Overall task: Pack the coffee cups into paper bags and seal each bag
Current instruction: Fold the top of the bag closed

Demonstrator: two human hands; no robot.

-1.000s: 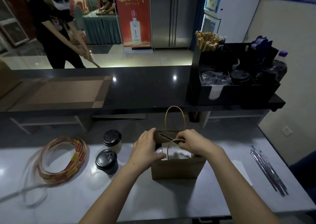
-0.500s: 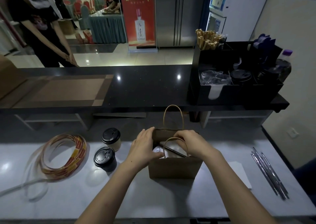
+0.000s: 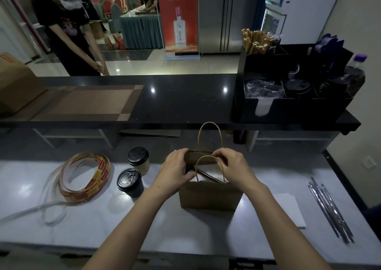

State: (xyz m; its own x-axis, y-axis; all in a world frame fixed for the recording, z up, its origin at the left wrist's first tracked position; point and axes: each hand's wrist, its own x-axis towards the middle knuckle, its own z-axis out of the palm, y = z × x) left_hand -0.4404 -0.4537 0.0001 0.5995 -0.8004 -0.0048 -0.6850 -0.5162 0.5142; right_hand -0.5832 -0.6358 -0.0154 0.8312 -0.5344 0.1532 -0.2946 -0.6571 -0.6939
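Observation:
A brown paper bag [image 3: 209,197] with two loop handles stands upright at the middle of the white counter. My left hand [image 3: 175,171] grips the left side of its top rim, and my right hand [image 3: 234,167] grips the right side, pressing the far wall of the bag forward over the opening. Something white and a dark stick show inside the bag. Two coffee cups stand to the left of the bag: a black cup [image 3: 130,182] with a black lid, and behind it a pale cup [image 3: 138,160] with a black lid.
A coil of red-and-yellow tape [image 3: 86,176] lies at the left. A white napkin [image 3: 290,210] and several wrapped straws [image 3: 329,210] lie at the right. A raised black counter carries a black organiser [image 3: 288,104] and a cardboard box [image 3: 16,84]. A person stands beyond it.
Both hands have pushed the bag's far rim forward, narrowing the opening. The person behind the counter has shifted to the right in view.

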